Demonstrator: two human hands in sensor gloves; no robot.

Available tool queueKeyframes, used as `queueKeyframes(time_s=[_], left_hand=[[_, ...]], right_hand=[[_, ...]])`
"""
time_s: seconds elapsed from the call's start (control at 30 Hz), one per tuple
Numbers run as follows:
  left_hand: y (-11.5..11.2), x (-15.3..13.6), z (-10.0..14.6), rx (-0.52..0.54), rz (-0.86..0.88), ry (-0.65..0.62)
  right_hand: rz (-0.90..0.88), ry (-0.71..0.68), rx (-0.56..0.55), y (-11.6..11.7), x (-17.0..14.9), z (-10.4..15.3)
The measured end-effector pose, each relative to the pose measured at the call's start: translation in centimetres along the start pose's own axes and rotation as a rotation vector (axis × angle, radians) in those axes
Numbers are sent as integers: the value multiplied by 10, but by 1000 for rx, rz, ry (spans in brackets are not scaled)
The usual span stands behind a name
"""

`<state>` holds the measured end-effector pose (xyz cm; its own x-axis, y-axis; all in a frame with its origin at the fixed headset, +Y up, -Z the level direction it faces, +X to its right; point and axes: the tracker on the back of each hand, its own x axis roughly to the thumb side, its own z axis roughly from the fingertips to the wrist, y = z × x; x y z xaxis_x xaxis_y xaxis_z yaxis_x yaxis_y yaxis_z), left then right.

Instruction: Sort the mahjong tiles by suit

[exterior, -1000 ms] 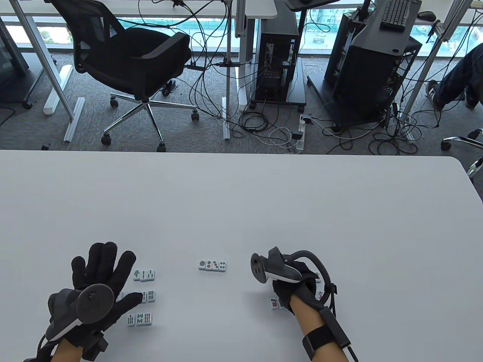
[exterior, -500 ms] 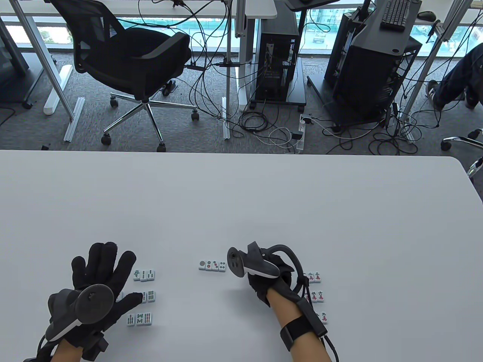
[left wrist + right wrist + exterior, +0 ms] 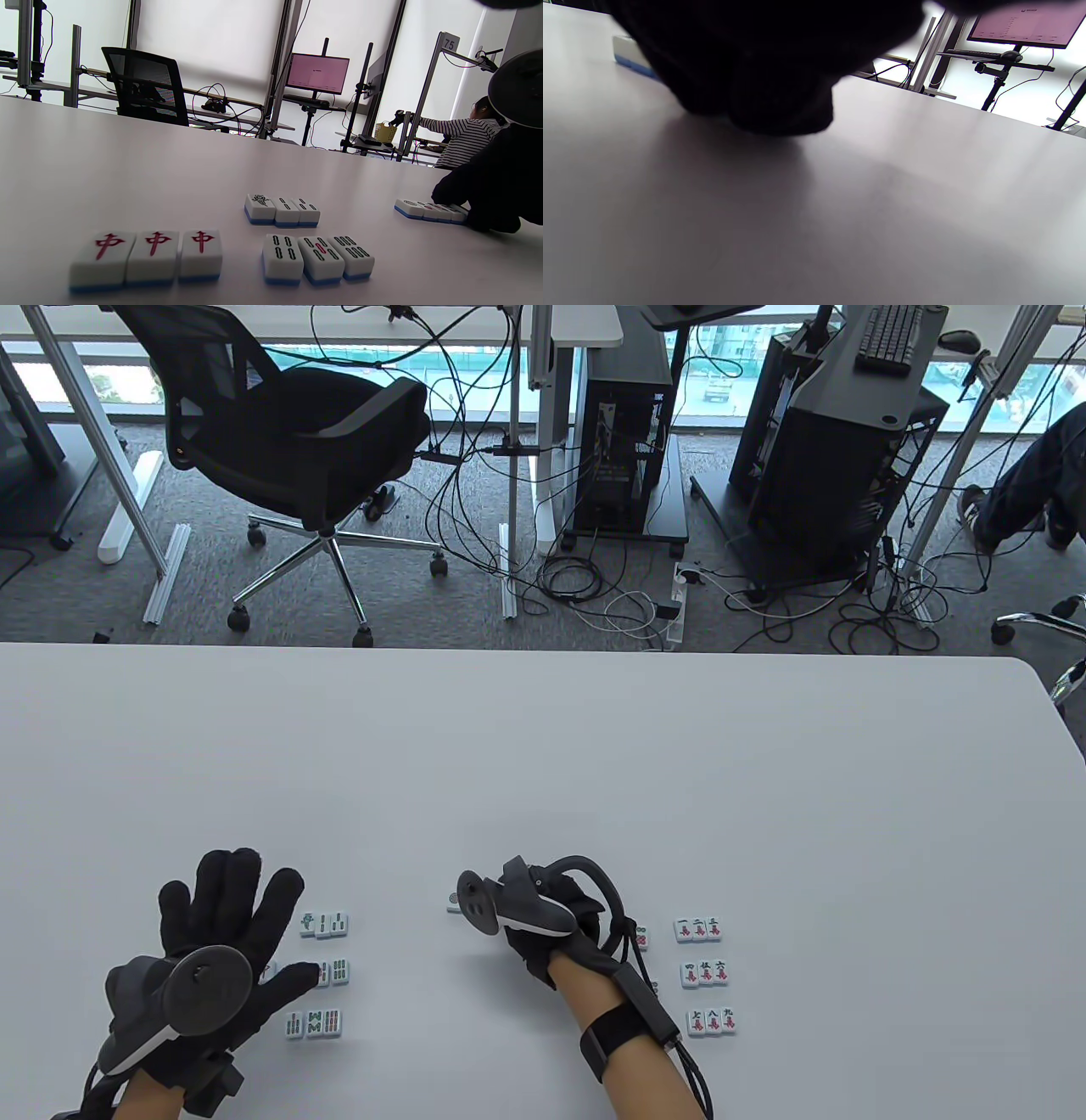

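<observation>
My left hand [image 3: 229,912] lies flat on the table with its fingers spread, holding nothing. To its right lie three short rows of bamboo tiles [image 3: 325,925], also close up in the left wrist view as bamboo tiles [image 3: 318,256], beside three red-character tiles [image 3: 146,254]. My right hand [image 3: 551,929] covers the row of dots tiles [image 3: 452,903]. In the left wrist view the right hand [image 3: 488,199] has its fingers bunched down at the right end of the dots row [image 3: 424,209]. What lies under them is hidden. Right of it are three rows of character tiles [image 3: 705,973].
Two loose tiles [image 3: 642,936] peek out beside my right forearm. The white table [image 3: 543,746] stretches bare toward its far edge. An office chair [image 3: 288,432], cables and computer stands fill the floor beyond. The dark glove [image 3: 755,63] fills the top of the right wrist view.
My right hand has moved left from the tiles near the character rows to the dots row, uncovering the character rows. The left hand has stayed put.
</observation>
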<state>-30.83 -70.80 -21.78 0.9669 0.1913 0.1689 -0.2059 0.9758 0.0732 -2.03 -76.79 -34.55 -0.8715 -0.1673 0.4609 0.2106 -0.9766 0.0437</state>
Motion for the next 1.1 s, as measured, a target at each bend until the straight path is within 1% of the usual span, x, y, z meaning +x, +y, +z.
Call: queueKeyframes(time_s=[0.13,0.23,0.37,0.43,0.53,0.63,0.73,0.9,1.1], left_hand=[[0,0,0,-2,-2,0],[0,0,0,-3,-2,-1],[0,0,0,-5,-2,-2],[0,0,0,-7,-4,-3],[0,1,0,-9,-7,-2],[-1,1,0,-12,-7,-1],[-1,1,0,-15,-8,2],[-3,1,0,-29,-13,5],[-3,2,-1,-38,-16,5]], right_hand=[[-7,-3,21,0,0,1],[-12,2,3,-5,-7,6],[-14,52,1,-16,-30,17],[5,93,2,-20,-47,24],[16,159,49,-21,-75,36],[12,204,109,-15,-97,49],[11,216,166,-6,-110,61],[23,201,233,8,-112,72],[102,168,253,23,-102,70]])
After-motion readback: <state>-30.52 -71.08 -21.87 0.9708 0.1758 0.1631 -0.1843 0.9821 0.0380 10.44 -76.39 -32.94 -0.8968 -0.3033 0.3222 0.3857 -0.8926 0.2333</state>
